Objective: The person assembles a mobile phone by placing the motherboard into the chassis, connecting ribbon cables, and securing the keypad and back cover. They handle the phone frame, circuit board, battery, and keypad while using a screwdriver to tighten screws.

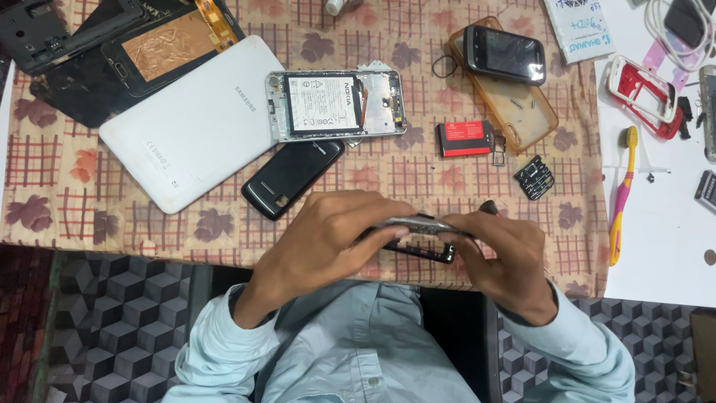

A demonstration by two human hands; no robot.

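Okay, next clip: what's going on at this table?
A person grips a thin phone frame with both hands, left hand and right hand, near the table's edge. On the patterned cloth lie a white tablet back, an opened phone with its battery showing, a black back cover, a red battery and a small keypad.

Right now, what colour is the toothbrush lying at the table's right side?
The toothbrush is yellow and pink, seen in the head view.

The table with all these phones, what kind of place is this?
Probably a phone repair bench. An opened phone lies with its battery exposed, beside a loose red battery and a detached keypad, while both hands hold a phone frame.
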